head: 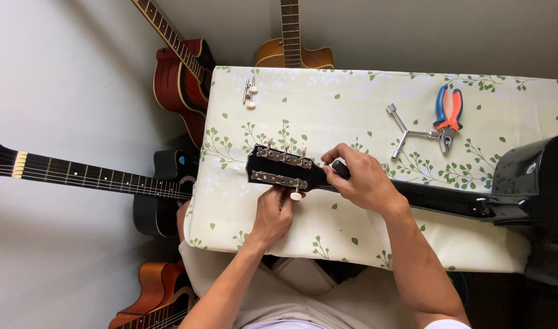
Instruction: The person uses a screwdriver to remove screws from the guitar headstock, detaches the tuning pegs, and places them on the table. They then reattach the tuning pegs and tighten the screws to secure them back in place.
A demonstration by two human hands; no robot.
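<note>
The black headstock (279, 169) lies face-down on the table (364, 91), neck running off to my right. My left hand (271, 214) pinches a white tuner knob (296, 195) on the near tuner strip (279, 179); my right hand (359, 176) is clamped around the neck just behind. If my right grip loosens, I judge the guitar could roll and the knob could slip from my fingers. A spare tuner strip (250, 92), wrench (407, 134) and pliers (448, 116) lie well apart.
</note>
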